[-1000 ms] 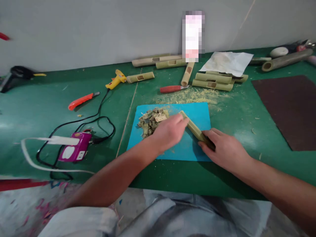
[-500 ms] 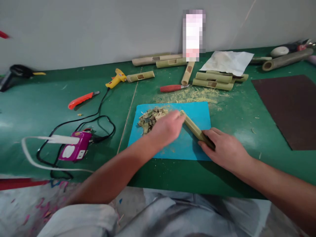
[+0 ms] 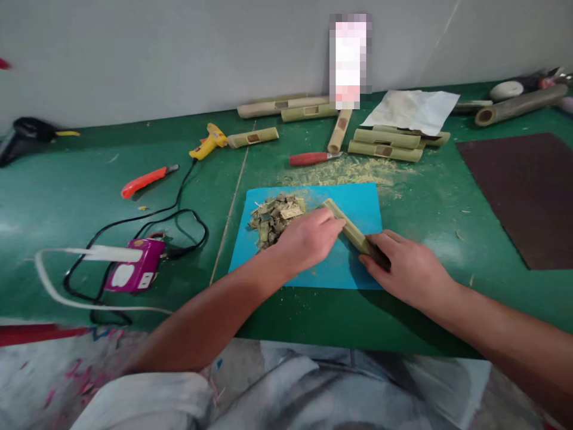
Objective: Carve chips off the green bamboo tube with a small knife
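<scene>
A short green bamboo piece (image 3: pixel 352 231) lies slantwise on a blue mat (image 3: pixel 362 200) on the green table. My right hand (image 3: pixel 405 269) is closed round its near end and pins it to the mat. My left hand (image 3: pixel 308 239) has its fingers curled and pressed together against the piece just below its far end. Whatever those fingers hold is hidden. A pile of bamboo chips (image 3: pixel 275 215) sits on the mat's far left part, just beyond my left hand.
Sawdust (image 3: pixel 353 170) lies behind the mat, with a red-handled knife (image 3: pixel 313 159) and several bamboo tubes (image 3: pixel 385 146) beyond. Left are an orange cutter (image 3: pixel 147 179), a yellow glue gun (image 3: pixel 208 142) and a purple power strip (image 3: pixel 134 272) with cables. A brown sheet (image 3: pixel 523 191) lies at right.
My left hand slid up the bamboo piece toward its far end, then came back down a little. The right hand has kept its grip in the same place.
</scene>
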Tool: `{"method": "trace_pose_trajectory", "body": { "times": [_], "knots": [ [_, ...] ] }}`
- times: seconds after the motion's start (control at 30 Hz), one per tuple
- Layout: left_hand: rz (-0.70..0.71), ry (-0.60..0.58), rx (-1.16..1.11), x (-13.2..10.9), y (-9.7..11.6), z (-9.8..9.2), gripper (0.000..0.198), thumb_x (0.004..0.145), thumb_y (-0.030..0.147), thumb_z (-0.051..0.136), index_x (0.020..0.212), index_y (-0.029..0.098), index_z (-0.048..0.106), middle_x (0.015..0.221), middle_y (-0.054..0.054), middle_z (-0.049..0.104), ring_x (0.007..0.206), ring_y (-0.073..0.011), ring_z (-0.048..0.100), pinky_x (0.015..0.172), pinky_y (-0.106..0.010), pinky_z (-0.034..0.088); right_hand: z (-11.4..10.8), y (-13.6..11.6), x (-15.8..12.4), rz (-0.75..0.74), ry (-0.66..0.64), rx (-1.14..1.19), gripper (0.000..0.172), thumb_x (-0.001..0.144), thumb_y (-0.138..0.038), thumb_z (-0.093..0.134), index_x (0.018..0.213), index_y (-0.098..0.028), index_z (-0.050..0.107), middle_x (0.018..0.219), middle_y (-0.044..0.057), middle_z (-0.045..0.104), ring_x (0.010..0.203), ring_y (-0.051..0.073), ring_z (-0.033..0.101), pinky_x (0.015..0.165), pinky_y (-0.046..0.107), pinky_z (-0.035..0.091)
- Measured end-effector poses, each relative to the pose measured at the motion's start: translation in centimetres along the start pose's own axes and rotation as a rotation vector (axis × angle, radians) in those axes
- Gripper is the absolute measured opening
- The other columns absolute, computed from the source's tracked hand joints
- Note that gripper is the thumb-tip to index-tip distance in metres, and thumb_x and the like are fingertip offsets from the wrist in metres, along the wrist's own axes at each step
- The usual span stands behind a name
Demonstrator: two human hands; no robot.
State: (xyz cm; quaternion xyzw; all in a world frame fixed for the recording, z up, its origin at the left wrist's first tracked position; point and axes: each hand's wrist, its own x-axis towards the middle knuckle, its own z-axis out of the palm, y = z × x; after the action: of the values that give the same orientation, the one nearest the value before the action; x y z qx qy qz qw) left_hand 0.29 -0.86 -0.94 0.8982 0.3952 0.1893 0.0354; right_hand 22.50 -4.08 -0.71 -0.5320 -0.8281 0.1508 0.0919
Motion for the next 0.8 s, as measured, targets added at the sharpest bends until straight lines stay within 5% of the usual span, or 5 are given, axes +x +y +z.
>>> {"method": "trace_pose_trajectory", "body": {
  "times": [0.3, 0.5, 0.8],
  "knots": [
    [-0.093, 0.142, 0.104, 0.6, -3.2, -0.2, 0.028, 0.103, 0.024, 0.044, 0.096, 0.014, 0.069, 0.089, -0.008, 0.066, 0.077, -0.0167, 0.061, 0.067, -0.027, 0.047, 0.1, 0.0, 0.0, -0.024, 0.048, 0.002, 0.021, 0.093, -0.036, 0.052, 0.093, -0.020, 0.065, 0.094, 0.005, 0.068, 0.065, 0.016, 0.061, 0.056, 0.030, 0.036],
    [-0.043, 0.027, 0.060, 0.5, -2.5, -0.2, 0.031, 0.103, 0.022, 0.039, 0.093, 0.015, 0.068, 0.083, -0.006, 0.061, 0.074, -0.0159, 0.057, 0.067, -0.027, 0.046, 0.0, -0.1, 0.0, -0.008, 0.006, -0.010, 0.021, 0.092, -0.035, 0.052, 0.095, -0.019, 0.065, 0.091, 0.004, 0.067, 0.064, 0.016, 0.060, 0.055, 0.030, 0.034],
    [-0.030, 0.006, 0.096, 0.5, -2.4, -0.3, 0.035, 0.104, 0.022, 0.037, 0.084, 0.014, 0.065, 0.080, -0.006, 0.058, 0.071, -0.0151, 0.053, 0.067, -0.027, 0.044, 0.0, -0.1, 0.1, -0.003, -0.016, -0.026, 0.021, 0.093, -0.036, 0.051, 0.096, -0.020, 0.065, 0.092, 0.004, 0.067, 0.066, 0.016, 0.061, 0.056, 0.030, 0.034]
  ]
}}
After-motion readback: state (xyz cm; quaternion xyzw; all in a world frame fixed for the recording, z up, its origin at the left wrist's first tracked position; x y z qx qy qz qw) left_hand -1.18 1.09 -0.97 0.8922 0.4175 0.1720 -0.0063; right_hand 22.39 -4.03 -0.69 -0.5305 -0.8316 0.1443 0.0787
